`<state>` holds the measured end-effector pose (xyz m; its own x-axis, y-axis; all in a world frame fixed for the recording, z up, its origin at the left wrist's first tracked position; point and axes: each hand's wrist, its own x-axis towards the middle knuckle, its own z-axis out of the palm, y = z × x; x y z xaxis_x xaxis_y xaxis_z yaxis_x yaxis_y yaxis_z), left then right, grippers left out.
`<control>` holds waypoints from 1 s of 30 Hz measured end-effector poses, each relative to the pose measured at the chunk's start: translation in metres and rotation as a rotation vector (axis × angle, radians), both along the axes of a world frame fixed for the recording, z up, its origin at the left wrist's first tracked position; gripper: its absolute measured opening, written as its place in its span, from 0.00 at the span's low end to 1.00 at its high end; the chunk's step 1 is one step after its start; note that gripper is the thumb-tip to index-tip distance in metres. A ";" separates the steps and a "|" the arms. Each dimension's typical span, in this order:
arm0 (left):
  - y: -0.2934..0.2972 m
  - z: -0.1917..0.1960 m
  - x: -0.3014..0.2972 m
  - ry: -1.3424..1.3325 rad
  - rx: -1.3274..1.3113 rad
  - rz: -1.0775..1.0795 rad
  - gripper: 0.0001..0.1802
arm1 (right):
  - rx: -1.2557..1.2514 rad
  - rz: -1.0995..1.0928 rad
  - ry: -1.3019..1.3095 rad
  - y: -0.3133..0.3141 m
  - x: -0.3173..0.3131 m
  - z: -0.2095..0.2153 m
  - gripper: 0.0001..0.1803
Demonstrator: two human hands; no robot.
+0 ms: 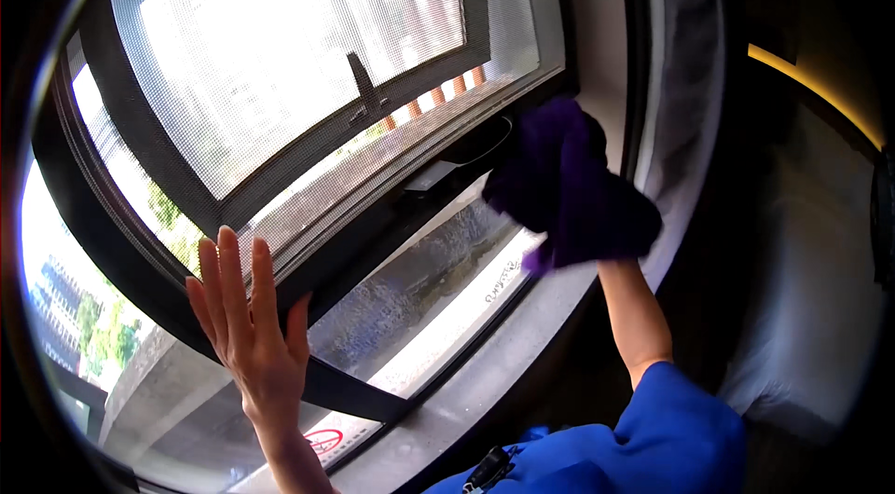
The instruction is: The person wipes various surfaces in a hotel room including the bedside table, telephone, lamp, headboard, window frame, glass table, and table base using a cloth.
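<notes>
My left hand (254, 336) is raised with its fingers stretched out, in front of the dark window frame (359, 256); I cannot tell whether it touches the frame. Nothing is in it. A purple cloth (578, 191) covers my right hand, whose fingers are hidden in its folds. The cloth hangs by the right end of the frame's lower rail, beside a dark handle or latch part (475, 144). Above the left hand, a mesh-screened window sash (298, 56) with a dark lever (364, 84) stands tilted within the frame.
Below the rail lies a fixed lower pane (419, 298), with a round red-and-white sticker (324, 441) at its bottom. A pale sill (494, 354) runs along it. Grey curtain fabric (685, 112) hangs at right, and a white-covered surface (802, 308) stands farther right.
</notes>
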<state>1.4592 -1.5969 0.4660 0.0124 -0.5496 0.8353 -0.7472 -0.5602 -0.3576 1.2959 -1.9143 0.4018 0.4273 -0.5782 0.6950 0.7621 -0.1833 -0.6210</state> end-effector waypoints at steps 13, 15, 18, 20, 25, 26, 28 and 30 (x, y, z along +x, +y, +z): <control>0.003 0.155 0.050 -0.687 0.015 0.288 0.27 | -1.249 -0.268 -0.103 0.085 0.105 0.096 0.33; 0.007 0.152 0.057 -0.700 0.000 0.276 0.27 | -1.610 -0.245 0.081 0.129 0.116 0.094 0.30; 0.023 0.153 0.053 -0.709 0.046 0.332 0.28 | -1.430 0.320 0.279 0.066 0.120 0.112 0.27; 0.018 0.149 0.048 -0.677 0.079 0.409 0.28 | -1.078 0.308 0.642 -0.031 0.093 0.115 0.26; 0.010 0.150 0.045 -0.678 0.089 0.374 0.27 | -1.177 -1.056 0.854 -0.123 0.081 0.141 0.22; 0.019 0.154 0.044 -0.695 0.136 0.391 0.26 | -1.233 -0.954 0.593 -0.112 0.104 0.131 0.23; 0.020 0.152 0.043 -0.666 0.086 0.357 0.26 | -1.274 -0.587 0.381 -0.109 0.136 0.119 0.27; 0.016 0.141 0.036 -0.581 -0.015 0.239 0.27 | -1.274 -0.748 0.865 -0.111 0.129 0.127 0.26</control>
